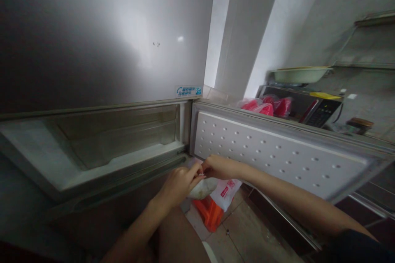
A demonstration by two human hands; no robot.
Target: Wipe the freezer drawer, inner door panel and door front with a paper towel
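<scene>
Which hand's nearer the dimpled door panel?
Right. In view, the right hand overlaps the lower edge of the dimpled door panel; the left hand is farther off, left of the right hand.

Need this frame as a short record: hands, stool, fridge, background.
left hand: fingers pinched at the top of a pale plastic bag
right hand: fingers meet the left's there; exact grip unclear
stool: orange, partly covered by a white bag with red print
fridge: lower door open, drawer visible inside
background: microwave, basin above it
</scene>
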